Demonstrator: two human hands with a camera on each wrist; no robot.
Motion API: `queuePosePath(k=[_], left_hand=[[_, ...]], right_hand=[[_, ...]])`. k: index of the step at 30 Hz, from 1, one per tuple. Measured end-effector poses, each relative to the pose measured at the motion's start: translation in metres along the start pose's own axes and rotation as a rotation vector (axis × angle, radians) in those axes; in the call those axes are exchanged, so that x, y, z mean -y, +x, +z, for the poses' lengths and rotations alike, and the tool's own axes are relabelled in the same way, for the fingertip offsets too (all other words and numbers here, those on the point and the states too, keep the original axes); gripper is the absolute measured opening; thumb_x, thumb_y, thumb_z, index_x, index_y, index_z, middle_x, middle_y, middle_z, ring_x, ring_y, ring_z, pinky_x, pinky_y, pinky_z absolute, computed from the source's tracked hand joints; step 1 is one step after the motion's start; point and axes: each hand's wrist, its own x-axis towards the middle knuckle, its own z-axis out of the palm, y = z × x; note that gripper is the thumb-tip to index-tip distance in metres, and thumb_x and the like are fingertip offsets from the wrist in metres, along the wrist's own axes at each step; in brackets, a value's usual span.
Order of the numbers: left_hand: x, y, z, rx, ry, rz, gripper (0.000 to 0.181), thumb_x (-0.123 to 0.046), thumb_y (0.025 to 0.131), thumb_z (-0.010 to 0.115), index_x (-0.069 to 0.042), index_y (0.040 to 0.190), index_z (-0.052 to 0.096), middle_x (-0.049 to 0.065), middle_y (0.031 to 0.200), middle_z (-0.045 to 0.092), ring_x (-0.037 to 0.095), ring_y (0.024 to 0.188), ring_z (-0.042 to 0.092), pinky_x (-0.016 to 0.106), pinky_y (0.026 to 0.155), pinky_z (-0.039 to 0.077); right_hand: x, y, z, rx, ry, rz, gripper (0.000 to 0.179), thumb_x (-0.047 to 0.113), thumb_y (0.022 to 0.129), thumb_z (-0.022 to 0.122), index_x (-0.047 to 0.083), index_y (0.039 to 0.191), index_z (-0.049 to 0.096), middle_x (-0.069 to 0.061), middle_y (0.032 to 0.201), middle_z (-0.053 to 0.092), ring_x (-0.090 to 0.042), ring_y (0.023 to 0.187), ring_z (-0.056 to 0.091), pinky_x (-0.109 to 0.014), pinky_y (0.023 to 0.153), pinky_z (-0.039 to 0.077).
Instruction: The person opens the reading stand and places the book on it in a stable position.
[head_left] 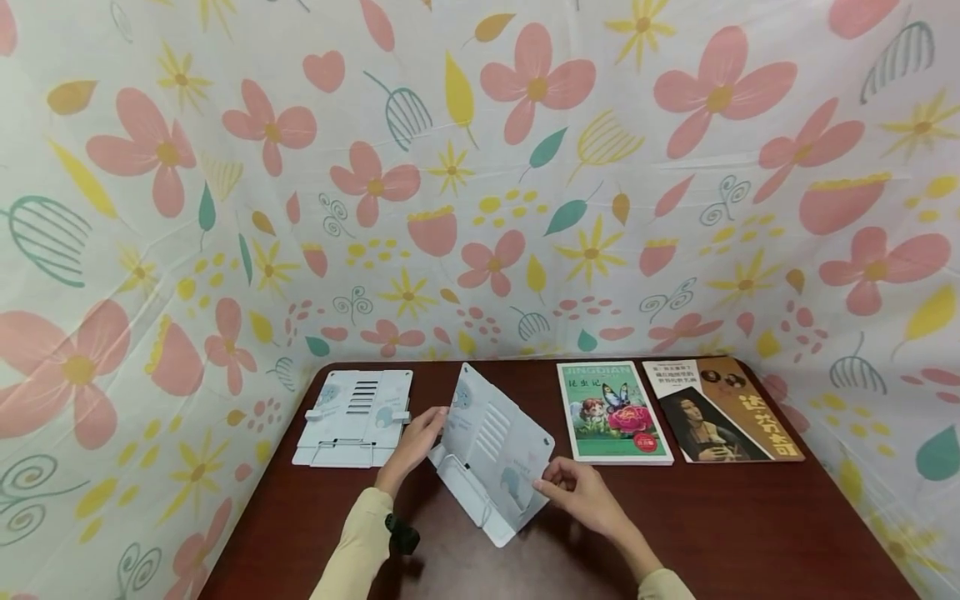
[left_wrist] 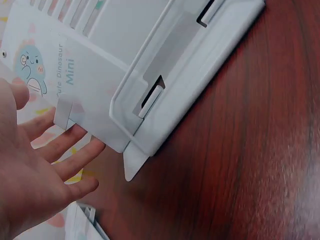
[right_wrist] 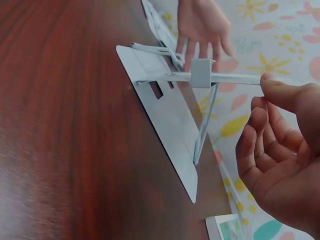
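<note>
A white book stand (head_left: 498, 450) with cartoon dinosaur prints and slots is tilted up over the table, its base plate (right_wrist: 155, 115) angled away from the panel. My right hand (head_left: 588, 496) pinches the panel's right edge between thumb and index finger; its other fingers are curled beneath. At the panel's left edge my left hand (left_wrist: 45, 170) has its fingers spread fairly straight, some tips behind the panel by a small side clip (left_wrist: 63, 111) and the thumb at the edge. A wire bar (left_wrist: 135, 65) runs along the front of the lower ledge.
A second, similar book stand (head_left: 356, 417) lies flat at the table's back left. Back right lie a green-covered book (head_left: 611, 446) and a brown and white book (head_left: 757, 425) with a portrait. Flowered cloth (head_left: 495, 208) hangs behind the dark wooden table (head_left: 750, 533).
</note>
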Motion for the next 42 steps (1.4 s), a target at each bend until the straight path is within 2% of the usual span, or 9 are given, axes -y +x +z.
queuePosePath(k=[9,16,22,26,36,37,39,40,42], left_hand=[[0.005,-0.004,-0.007,-0.048,-0.008,-0.029,0.060,-0.047,0.109,0.036,-0.001,0.145,0.049,0.024,0.146,0.053,0.039,0.123,0.060,0.056,0.106,0.046],[0.009,-0.009,-0.011,-0.069,0.007,-0.043,0.056,-0.047,0.110,0.035,-0.005,0.143,0.052,0.023,0.144,0.055,0.037,0.119,0.063,0.055,0.105,0.047],[0.014,-0.011,-0.014,-0.097,-0.009,-0.028,0.054,-0.045,0.110,0.037,-0.005,0.142,0.054,0.023,0.144,0.055,0.037,0.116,0.066,0.055,0.104,0.048],[0.015,-0.013,-0.013,-0.093,-0.017,-0.013,0.054,-0.045,0.110,0.038,-0.005,0.142,0.053,0.024,0.144,0.054,0.036,0.114,0.067,0.054,0.103,0.050],[0.019,-0.021,-0.005,-0.091,-0.070,-0.001,0.052,-0.041,0.111,0.038,-0.001,0.139,0.054,0.027,0.138,0.057,0.038,0.112,0.068,0.052,0.099,0.052],[0.019,-0.022,-0.004,-0.110,-0.062,0.002,0.050,-0.040,0.111,0.038,-0.002,0.138,0.055,0.025,0.136,0.059,0.037,0.112,0.067,0.051,0.099,0.052],[0.017,-0.022,0.002,-0.200,0.009,0.047,0.046,-0.035,0.110,0.041,0.000,0.136,0.055,0.024,0.131,0.060,0.036,0.113,0.065,0.050,0.098,0.051],[0.013,-0.022,0.006,-0.270,0.047,0.087,0.042,-0.030,0.109,0.044,0.001,0.135,0.055,0.024,0.130,0.059,0.036,0.115,0.063,0.050,0.100,0.050],[0.003,-0.022,0.017,-0.445,0.125,0.217,0.035,-0.018,0.104,0.052,0.003,0.132,0.055,0.023,0.127,0.057,0.036,0.117,0.058,0.050,0.100,0.048]], right_hand=[[0.002,0.024,-0.016,-0.013,-0.043,0.033,0.025,0.023,0.093,0.075,0.001,0.088,0.064,-0.020,0.078,0.065,-0.011,0.060,0.056,-0.023,0.055,0.049],[-0.009,0.047,-0.025,-0.068,-0.083,0.116,0.026,0.026,0.093,0.075,0.003,0.087,0.064,-0.011,0.072,0.062,-0.015,0.062,0.055,-0.024,0.056,0.048],[-0.009,0.068,-0.033,-0.119,-0.132,0.146,0.031,0.032,0.092,0.076,0.004,0.087,0.066,-0.018,0.076,0.066,-0.014,0.059,0.055,-0.026,0.053,0.048],[-0.009,0.082,-0.039,-0.146,-0.170,0.142,0.032,0.033,0.093,0.074,0.002,0.088,0.067,-0.016,0.075,0.065,-0.015,0.060,0.056,-0.027,0.053,0.048],[-0.015,0.098,-0.039,-0.110,-0.170,0.168,0.033,0.036,0.096,0.071,0.003,0.092,0.066,-0.017,0.081,0.067,-0.020,0.067,0.059,-0.029,0.058,0.049],[-0.015,0.098,-0.039,-0.114,-0.175,0.169,0.034,0.037,0.096,0.070,0.004,0.092,0.065,-0.017,0.081,0.067,-0.019,0.066,0.059,-0.029,0.058,0.048],[-0.015,0.098,-0.038,-0.129,-0.183,0.163,0.034,0.037,0.096,0.070,0.004,0.092,0.065,-0.015,0.080,0.067,-0.017,0.066,0.059,-0.028,0.058,0.048],[-0.015,0.097,-0.038,-0.141,-0.188,0.151,0.033,0.036,0.096,0.070,0.004,0.092,0.066,-0.014,0.081,0.067,-0.017,0.066,0.059,-0.028,0.058,0.049],[-0.015,0.095,-0.039,-0.165,-0.211,0.116,0.032,0.034,0.097,0.070,0.002,0.096,0.065,-0.014,0.085,0.068,-0.018,0.071,0.062,-0.027,0.061,0.051]])
